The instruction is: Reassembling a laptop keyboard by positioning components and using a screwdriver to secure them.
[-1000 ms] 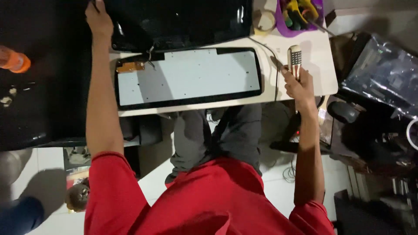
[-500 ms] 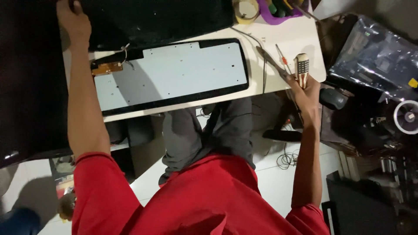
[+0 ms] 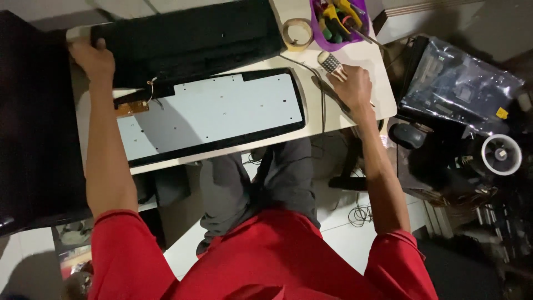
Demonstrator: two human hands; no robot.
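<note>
Both hands out over the white desk (image 3: pixel 366 61).
Left hand (image 3: pixel 94 58) grips the black keyboard top (image 3: pixel 189 41) at its far-left end; right hand (image 3: pixel 352 86) holds a small brush (image 3: pixel 331 64) near the right edge.

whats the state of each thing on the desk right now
keyboard base: opened, flat on the desk, pale sheet showing
keyboard top: taken off, lying behind the base, left hand on its end
brush: gripped in right hand
tape roll: lying flat
purple cup: filled with tools
circuit strip: exposed, wires attached
</note>
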